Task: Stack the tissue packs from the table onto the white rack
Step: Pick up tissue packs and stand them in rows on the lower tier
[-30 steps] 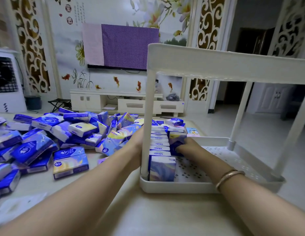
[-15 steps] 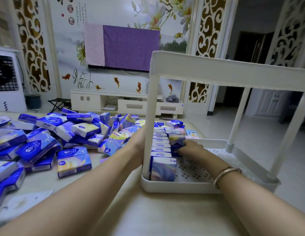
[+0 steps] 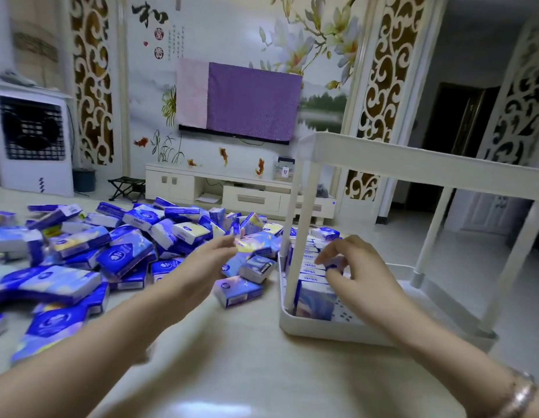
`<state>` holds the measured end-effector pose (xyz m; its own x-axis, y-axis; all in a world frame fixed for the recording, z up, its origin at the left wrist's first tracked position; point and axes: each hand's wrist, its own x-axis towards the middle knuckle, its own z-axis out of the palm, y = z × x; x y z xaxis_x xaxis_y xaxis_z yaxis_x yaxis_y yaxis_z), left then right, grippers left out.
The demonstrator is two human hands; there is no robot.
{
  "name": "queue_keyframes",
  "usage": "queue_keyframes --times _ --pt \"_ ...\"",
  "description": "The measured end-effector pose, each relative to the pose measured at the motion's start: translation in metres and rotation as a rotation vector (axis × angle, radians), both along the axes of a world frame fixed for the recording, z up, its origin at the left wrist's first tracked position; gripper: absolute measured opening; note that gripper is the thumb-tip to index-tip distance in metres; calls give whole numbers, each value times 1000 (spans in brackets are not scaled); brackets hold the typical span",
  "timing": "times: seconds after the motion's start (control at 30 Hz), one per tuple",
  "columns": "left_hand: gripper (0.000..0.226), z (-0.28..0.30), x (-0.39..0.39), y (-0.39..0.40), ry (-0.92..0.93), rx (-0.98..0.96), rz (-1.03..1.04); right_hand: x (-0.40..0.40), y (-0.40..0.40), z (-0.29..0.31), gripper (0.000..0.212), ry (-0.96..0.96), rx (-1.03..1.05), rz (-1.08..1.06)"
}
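The right hand [image 3: 357,273] pinches a small pack [image 3: 333,263] above the upright row of packs [image 3: 312,285] in the white rack [image 3: 310,325], centre right. The left hand [image 3: 208,260], fingers spread and empty, reaches toward the pile of tissue packs [image 3: 117,251] on the desk [image 3: 247,357], left. A careless push could topple the row, or the reach could scatter the pile.

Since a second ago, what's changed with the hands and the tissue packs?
The left hand has left the rack's post and swung left toward the loose pile, open. The right hand has lifted from beside the row of packs to above it, fingers curled. The white rack stays put.
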<state>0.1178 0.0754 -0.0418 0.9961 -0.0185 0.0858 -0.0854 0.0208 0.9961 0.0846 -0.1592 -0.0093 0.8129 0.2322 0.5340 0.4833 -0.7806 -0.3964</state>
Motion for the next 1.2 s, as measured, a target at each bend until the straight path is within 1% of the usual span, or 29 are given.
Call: queue_keyframes --times 0.1,0.2,0.23,0.27,0.33,0.37,0.4,0.53,0.6,0.67,0.73,0.77,0.83,0.9,0.93,1.0,1.1,1.2 --pt "44 -3 -8 30 -59 139 69 -14 30 4 17 -60 2 113" --pt "46 2 -11 57 -83 309 151 -16 62 1 15 -46 -7 188" --pt "47 4 -12 64 -88 404 173 -13 72 -2 15 -33 -26 202" --pt "48 4 -11 71 -103 536 190 -8 82 -7 16 -14 -59 208" --pt "53 0 -10 81 -114 831 195 7 101 -20 23 63 -168 200" --pt "57 -3 -9 85 -112 934 187 15 109 -26 29 110 -236 185" --pt "61 -8 -7 87 -96 994 169 22 116 -32 33 150 -304 161" --pt "69 -21 -3 89 -37 1086 68 45 131 -50 42 169 -553 41" --pt "73 -26 1 92 -35 1151 51 49 134 -55 51 216 -656 30" --pt "67 -28 3 94 -75 1212 68 48 135 -55 56 250 -692 54" --pt "54 -28 3 93 -135 1271 94 45 133 -52 49 237 -659 90" --pt "45 -28 3 91 -164 1286 100 44 132 -51 46 226 -643 107" --pt "29 -26 0 87 -191 1244 101 42 131 -51 46 197 -645 133" --pt "20 -24 -4 85 -201 1188 85 41 130 -54 49 155 -617 147" --pt "17 -24 -6 85 -206 1173 81 42 130 -55 47 140 -564 158" --pt "16 -24 -6 86 -224 1121 96 41 131 -55 46 160 -402 170" --pt "25 -24 -5 90 -186 998 121 42 131 -47 49 200 -150 174" --pt "37 -24 -3 95 -139 954 61 47 134 -39 50 223 -17 191"
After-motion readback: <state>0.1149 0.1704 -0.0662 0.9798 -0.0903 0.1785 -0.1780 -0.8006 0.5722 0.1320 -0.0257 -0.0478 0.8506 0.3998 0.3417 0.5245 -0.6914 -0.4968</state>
